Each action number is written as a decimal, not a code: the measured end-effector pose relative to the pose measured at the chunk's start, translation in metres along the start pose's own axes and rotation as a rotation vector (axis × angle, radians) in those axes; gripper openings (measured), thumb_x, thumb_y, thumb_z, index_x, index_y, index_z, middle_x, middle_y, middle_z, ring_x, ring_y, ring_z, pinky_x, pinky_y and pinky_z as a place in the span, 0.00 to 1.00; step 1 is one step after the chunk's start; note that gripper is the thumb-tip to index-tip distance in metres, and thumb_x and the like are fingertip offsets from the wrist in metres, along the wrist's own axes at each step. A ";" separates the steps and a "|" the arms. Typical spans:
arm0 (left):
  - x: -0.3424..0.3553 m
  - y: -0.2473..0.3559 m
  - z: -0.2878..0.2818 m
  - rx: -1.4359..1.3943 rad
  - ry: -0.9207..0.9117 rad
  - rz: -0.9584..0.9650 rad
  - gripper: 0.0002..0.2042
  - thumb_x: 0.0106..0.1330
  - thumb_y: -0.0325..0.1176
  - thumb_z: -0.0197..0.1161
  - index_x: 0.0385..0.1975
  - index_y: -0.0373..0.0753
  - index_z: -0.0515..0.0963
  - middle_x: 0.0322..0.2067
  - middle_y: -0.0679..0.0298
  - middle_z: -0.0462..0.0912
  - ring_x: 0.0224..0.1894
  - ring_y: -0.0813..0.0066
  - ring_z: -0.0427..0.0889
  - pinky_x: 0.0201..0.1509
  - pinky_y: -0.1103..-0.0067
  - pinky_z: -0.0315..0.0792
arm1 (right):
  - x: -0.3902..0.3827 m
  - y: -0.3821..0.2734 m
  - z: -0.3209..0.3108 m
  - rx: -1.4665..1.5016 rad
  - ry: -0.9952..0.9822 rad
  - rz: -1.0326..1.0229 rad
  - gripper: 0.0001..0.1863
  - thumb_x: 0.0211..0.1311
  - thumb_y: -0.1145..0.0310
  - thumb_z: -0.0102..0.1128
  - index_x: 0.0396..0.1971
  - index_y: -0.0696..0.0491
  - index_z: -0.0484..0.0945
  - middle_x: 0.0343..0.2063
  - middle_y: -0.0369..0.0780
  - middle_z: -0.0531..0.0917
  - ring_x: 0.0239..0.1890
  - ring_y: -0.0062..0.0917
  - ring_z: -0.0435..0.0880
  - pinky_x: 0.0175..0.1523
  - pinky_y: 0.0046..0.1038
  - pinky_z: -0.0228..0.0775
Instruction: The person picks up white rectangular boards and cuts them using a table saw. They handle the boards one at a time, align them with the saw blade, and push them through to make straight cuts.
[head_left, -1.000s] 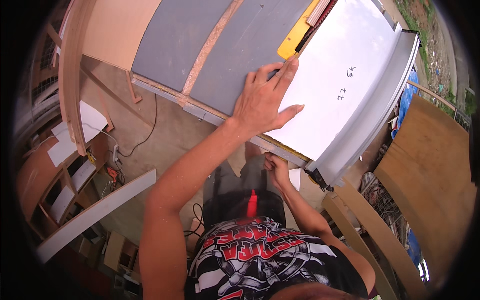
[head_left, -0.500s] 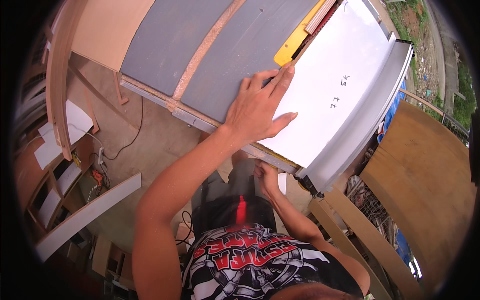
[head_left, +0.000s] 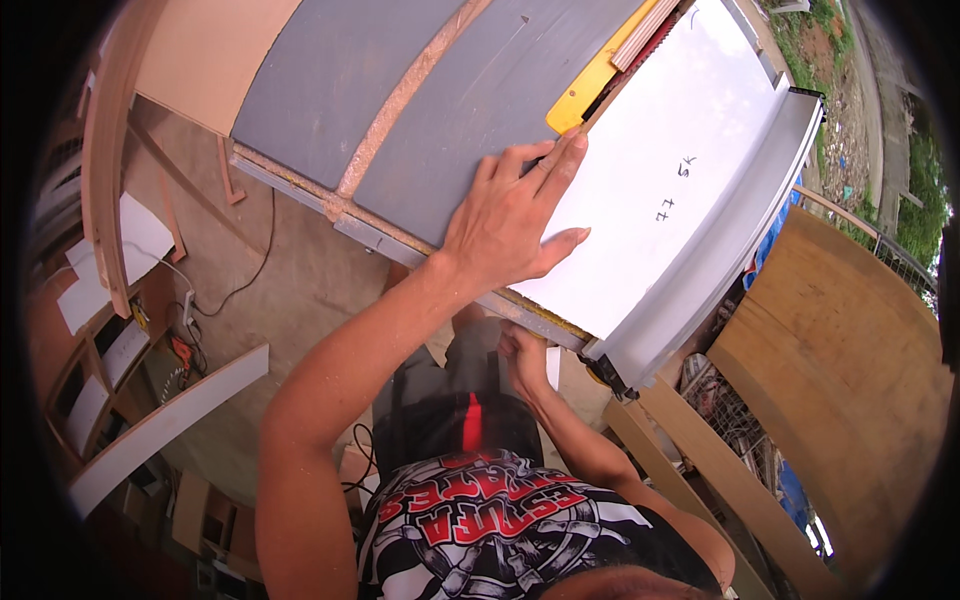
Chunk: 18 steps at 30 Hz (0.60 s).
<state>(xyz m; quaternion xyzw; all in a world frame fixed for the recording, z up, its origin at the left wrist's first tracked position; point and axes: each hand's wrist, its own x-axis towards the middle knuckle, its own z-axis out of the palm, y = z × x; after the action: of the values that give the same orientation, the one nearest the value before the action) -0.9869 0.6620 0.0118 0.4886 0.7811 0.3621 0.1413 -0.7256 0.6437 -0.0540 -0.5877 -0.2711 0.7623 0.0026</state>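
Note:
A white board (head_left: pixel 640 180) with dark handwritten marks lies on the grey saw table (head_left: pixel 430 140), against a pale metal fence (head_left: pixel 715 265) on its right. My left hand (head_left: pixel 515 215) rests palm down across the board's left edge, thumb spread onto the white face and fingers pointing away from me. Its fingertips are close to the near end of a yellow insert plate (head_left: pixel 575 105). Beyond them a toothed red saw blade (head_left: pixel 648 48) runs along the board's edge, beside a ribbed wood piece (head_left: pixel 640 40). My right hand (head_left: pixel 522 355) is curled below the table's front edge; its fingers are partly hidden.
A sawdust-filled groove (head_left: pixel 400 100) crosses the table. A black clamp (head_left: pixel 610 375) sits at the fence's near end. Wooden boards (head_left: pixel 730 480) lean at right; a large brown panel (head_left: pixel 840 370) stands behind them. At left are a white plank (head_left: pixel 175 425), cables and wooden shelving.
The whole view has shifted slightly to the left. Both hands and the white board keep the same places relative to the saw table.

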 end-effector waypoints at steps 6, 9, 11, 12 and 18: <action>-0.001 0.001 0.000 0.001 0.008 0.000 0.47 0.61 0.45 0.66 0.74 0.32 0.45 0.66 0.48 0.67 0.61 0.53 0.67 0.61 0.63 0.63 | -0.004 -0.007 0.007 0.017 0.009 0.017 0.06 0.55 0.78 0.52 0.32 0.51 0.71 0.22 0.29 0.67 0.19 0.15 0.58 0.27 0.22 0.50; -0.001 0.001 0.001 -0.016 -0.001 -0.021 0.47 0.60 0.45 0.68 0.74 0.36 0.47 0.68 0.50 0.65 0.62 0.50 0.67 0.61 0.61 0.64 | -0.003 -0.006 0.007 0.002 0.017 0.008 0.06 0.55 0.78 0.52 0.32 0.51 0.71 0.21 0.29 0.67 0.19 0.14 0.58 0.27 0.22 0.50; -0.001 0.001 0.000 -0.021 0.001 -0.022 0.47 0.60 0.45 0.68 0.74 0.36 0.47 0.68 0.49 0.65 0.62 0.50 0.67 0.61 0.61 0.64 | -0.004 -0.008 0.010 -0.006 0.023 -0.001 0.06 0.54 0.77 0.52 0.32 0.51 0.71 0.21 0.29 0.67 0.19 0.15 0.58 0.27 0.22 0.50; -0.001 0.001 0.000 -0.023 0.002 -0.024 0.47 0.60 0.45 0.68 0.74 0.36 0.48 0.67 0.49 0.66 0.62 0.50 0.67 0.61 0.61 0.64 | -0.004 -0.008 0.009 -0.010 0.016 0.000 0.06 0.54 0.77 0.52 0.32 0.51 0.71 0.21 0.29 0.67 0.19 0.15 0.58 0.27 0.22 0.50; -0.002 0.001 0.001 -0.033 0.010 -0.024 0.47 0.60 0.45 0.68 0.74 0.35 0.48 0.67 0.48 0.66 0.62 0.50 0.67 0.61 0.61 0.63 | -0.001 -0.003 0.004 -0.016 0.018 -0.010 0.05 0.54 0.77 0.53 0.31 0.52 0.72 0.21 0.30 0.68 0.19 0.15 0.59 0.26 0.22 0.51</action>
<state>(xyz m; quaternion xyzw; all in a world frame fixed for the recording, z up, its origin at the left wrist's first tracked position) -0.9851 0.6610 0.0119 0.4751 0.7815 0.3757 0.1500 -0.7294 0.6440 -0.0514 -0.5931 -0.2802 0.7548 0.0042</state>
